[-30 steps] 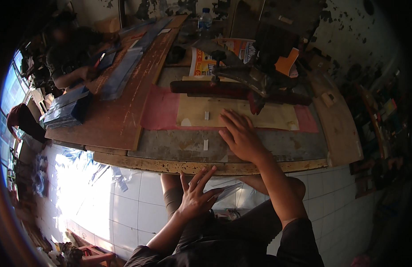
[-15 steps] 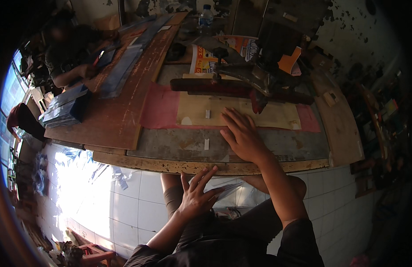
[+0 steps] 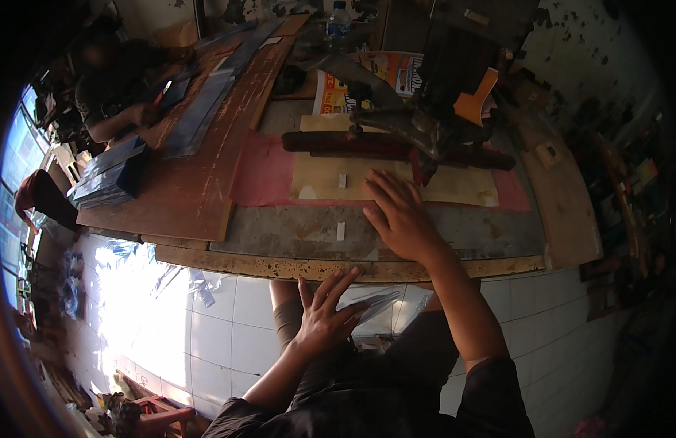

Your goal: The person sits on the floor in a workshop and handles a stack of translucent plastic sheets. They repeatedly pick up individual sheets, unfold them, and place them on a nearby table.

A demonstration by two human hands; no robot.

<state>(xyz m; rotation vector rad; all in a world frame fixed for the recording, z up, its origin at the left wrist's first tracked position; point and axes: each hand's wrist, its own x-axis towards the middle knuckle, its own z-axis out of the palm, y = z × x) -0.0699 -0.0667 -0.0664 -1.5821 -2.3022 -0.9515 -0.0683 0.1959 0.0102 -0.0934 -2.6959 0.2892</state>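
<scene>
My right hand (image 3: 401,213) lies palm down, fingers stretched, with its fingertips on a cream sheet (image 3: 319,191) over a pink sheet (image 3: 261,171). Just beyond those fingertips, a long dark red bar (image 3: 330,144) of a dark metal press (image 3: 403,120) crosses the cream sheet. A small white strip (image 3: 343,181) rests on the cream sheet, and a second white strip (image 3: 341,231) lies nearer me on the grey worktop (image 3: 272,230). My left hand (image 3: 325,314) is at the table's front edge, fingers apart. Clear plastic (image 3: 381,305) shows beside its thumb, above my lap; whether the thumb touches it is unclear.
A brown board (image 3: 199,186) on the left carries clear plastic sheets (image 3: 206,106) and a stack of plastic-wrapped packs (image 3: 111,171). Another person's hand (image 3: 142,115) is at its far side. A wooden board (image 3: 564,197) edges the right, and a water bottle (image 3: 338,22) stands behind.
The view has shifted slightly. My legs have moved below the table, and the clear plastic near my lap looks differently placed. Both hands stay almost where they were.
</scene>
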